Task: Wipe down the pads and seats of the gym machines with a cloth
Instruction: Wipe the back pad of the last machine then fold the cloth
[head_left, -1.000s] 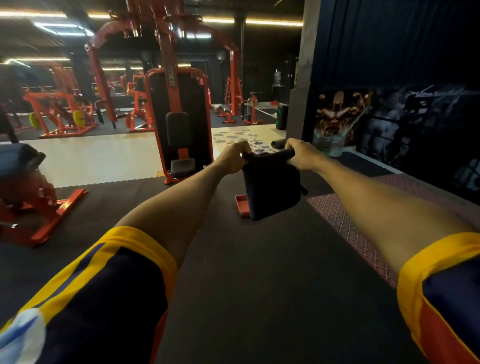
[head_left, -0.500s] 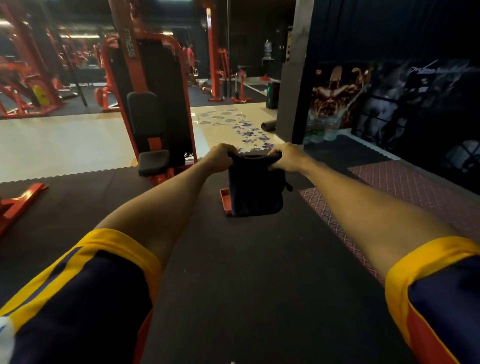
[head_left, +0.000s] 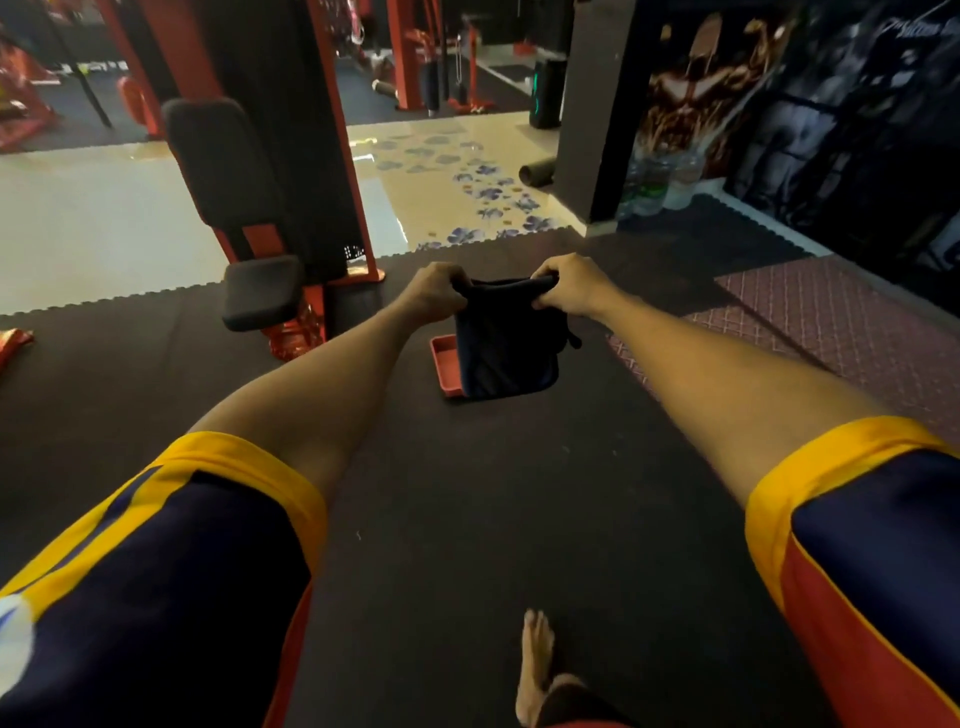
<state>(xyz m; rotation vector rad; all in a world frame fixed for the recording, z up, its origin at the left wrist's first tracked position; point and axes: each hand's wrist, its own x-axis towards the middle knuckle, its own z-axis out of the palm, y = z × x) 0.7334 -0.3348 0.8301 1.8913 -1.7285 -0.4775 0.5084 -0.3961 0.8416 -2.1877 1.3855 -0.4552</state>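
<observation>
Here, a dark navy cloth (head_left: 506, 353) is held out at arm's length, hanging as a folded rectangle. Its bunched top edge is clenched at each corner in the grip of the left hand (head_left: 434, 293) and right hand (head_left: 571, 286). A red tray (head_left: 445, 364) is partly hidden behind it.

The dark floor mat (head_left: 467, 493) bears a red tray (head_left: 444, 361) and bare foot (head_left: 535, 660).
</observation>
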